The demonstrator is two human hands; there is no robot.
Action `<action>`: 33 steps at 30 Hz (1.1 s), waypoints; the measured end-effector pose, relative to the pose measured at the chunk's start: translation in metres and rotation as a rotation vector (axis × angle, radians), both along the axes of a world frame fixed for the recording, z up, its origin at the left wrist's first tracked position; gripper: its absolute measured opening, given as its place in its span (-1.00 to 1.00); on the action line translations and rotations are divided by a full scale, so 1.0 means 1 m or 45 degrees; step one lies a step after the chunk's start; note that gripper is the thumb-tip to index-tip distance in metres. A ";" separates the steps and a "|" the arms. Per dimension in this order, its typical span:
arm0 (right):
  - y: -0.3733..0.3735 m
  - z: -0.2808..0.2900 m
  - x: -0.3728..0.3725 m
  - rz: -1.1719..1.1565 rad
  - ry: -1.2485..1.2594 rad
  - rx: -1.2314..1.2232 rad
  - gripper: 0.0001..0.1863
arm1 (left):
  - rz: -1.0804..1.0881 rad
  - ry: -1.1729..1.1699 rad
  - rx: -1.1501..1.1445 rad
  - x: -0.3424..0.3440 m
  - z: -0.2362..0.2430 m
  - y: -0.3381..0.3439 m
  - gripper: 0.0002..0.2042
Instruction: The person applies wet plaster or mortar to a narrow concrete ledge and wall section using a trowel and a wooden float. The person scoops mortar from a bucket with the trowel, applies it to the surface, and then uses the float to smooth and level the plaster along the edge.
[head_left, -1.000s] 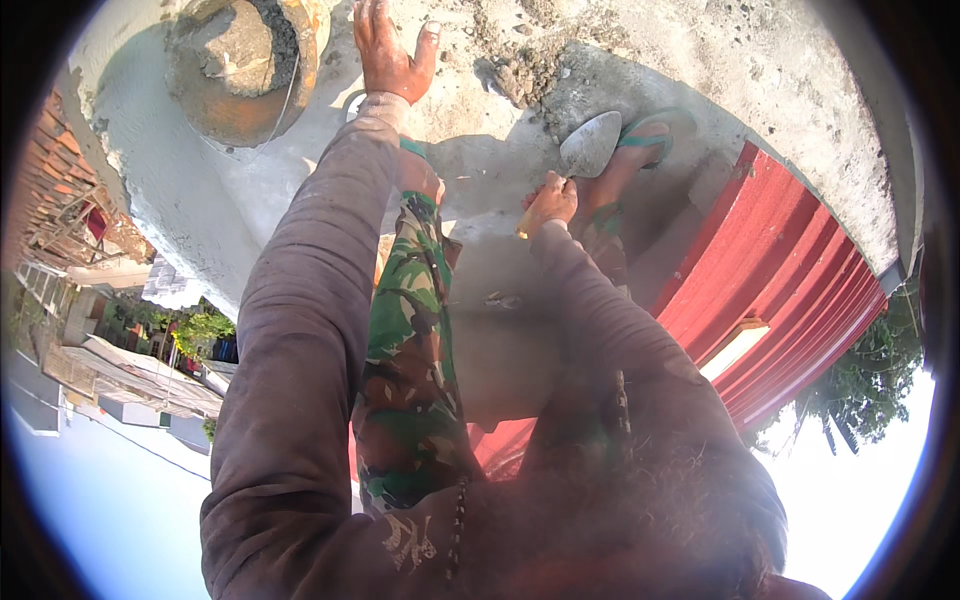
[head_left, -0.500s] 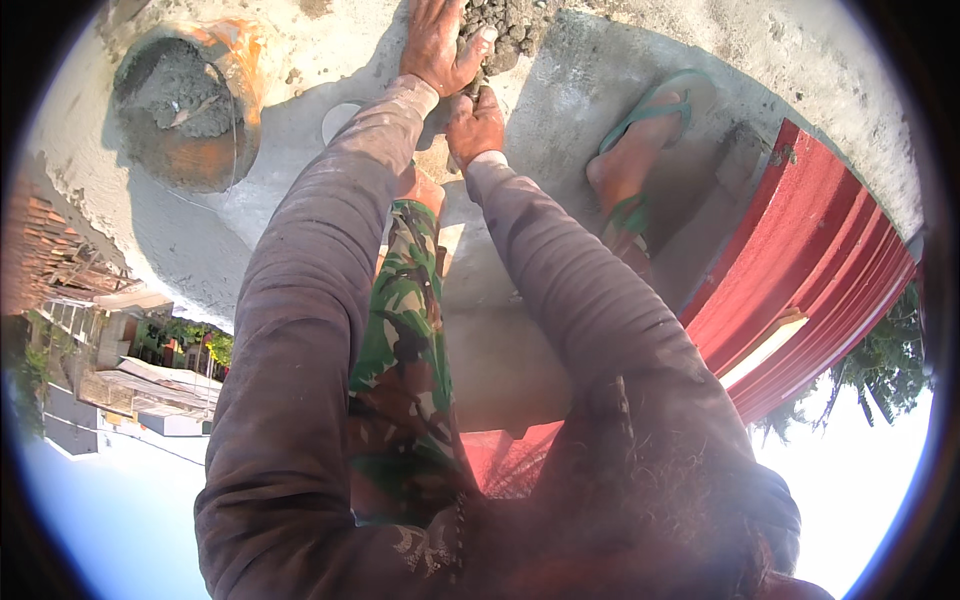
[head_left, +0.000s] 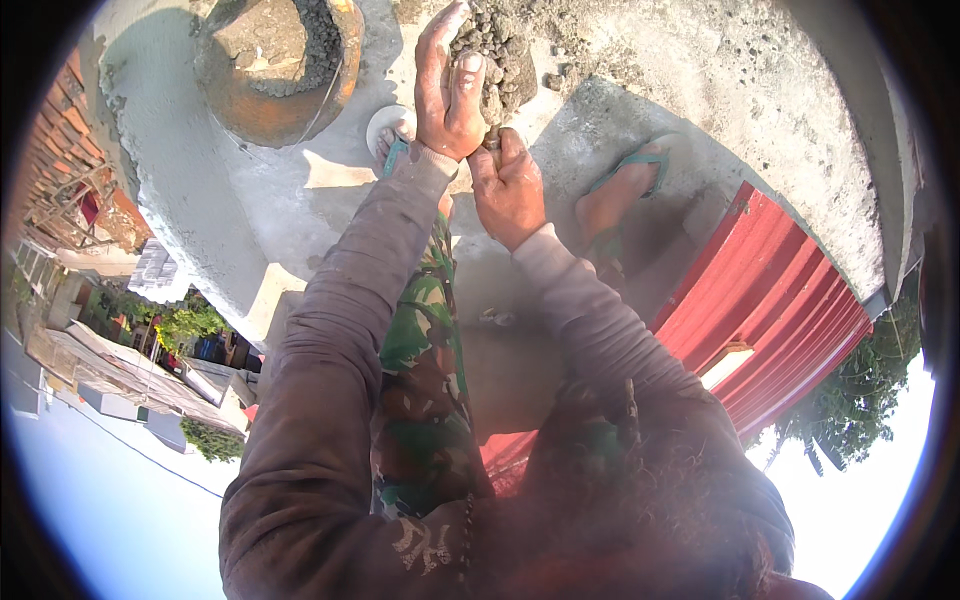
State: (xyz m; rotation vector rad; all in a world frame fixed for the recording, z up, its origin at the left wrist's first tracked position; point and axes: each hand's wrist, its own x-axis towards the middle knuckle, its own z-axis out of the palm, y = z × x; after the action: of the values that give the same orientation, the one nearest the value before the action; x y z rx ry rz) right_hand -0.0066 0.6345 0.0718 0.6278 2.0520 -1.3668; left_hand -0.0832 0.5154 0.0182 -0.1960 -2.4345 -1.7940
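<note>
Rough concrete slab (head_left: pixel 250 200) high above rooftops, a red corrugated roof (head_left: pixel 790 300) just beside it. Left hand (head_left: pixel 447 85) lies flat, fingers spread, on the wet mortar heap (head_left: pixel 497 45); right hand (head_left: pixel 508 183) is closed around a tool handle, tool itself hidden. Mortar bucket (head_left: pixel 280 65) stands near, left of the hands. Loose mortar could slide off the slab edge if pushed hard.

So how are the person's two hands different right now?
The left hand is stretched out flat, fingers long, pressing on the heap of grey gravelly mortar; the right hand is curled closed around something small, apparently a handle. The left hand reaches further up onto the heap, while the right hand sits below it, nearer the body. Both are dusty and come out of the same greyish long sleeves.
</note>
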 end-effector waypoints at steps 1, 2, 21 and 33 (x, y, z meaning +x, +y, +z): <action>-0.013 0.016 -0.005 0.035 0.019 -0.037 -0.78 | 0.085 -0.016 0.015 -0.004 0.015 -0.017 -0.45; -0.028 0.036 -0.013 0.081 0.027 -0.059 -0.78 | 0.161 -0.042 0.025 -0.008 0.027 -0.032 -0.46; 0.237 -0.152 -0.075 0.230 0.077 0.913 -0.40 | 0.163 -0.727 -0.519 0.117 -0.098 0.056 0.09; 0.165 -0.151 -0.074 1.066 0.085 0.662 -0.54 | 0.549 -0.180 -0.601 0.039 -0.164 0.131 -0.18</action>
State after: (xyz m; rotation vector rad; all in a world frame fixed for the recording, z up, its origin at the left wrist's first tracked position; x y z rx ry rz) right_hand -0.0802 0.7999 -0.0788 -0.1155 2.3242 -0.3805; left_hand -0.0444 0.6469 -0.1456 0.4029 -2.6909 -1.0792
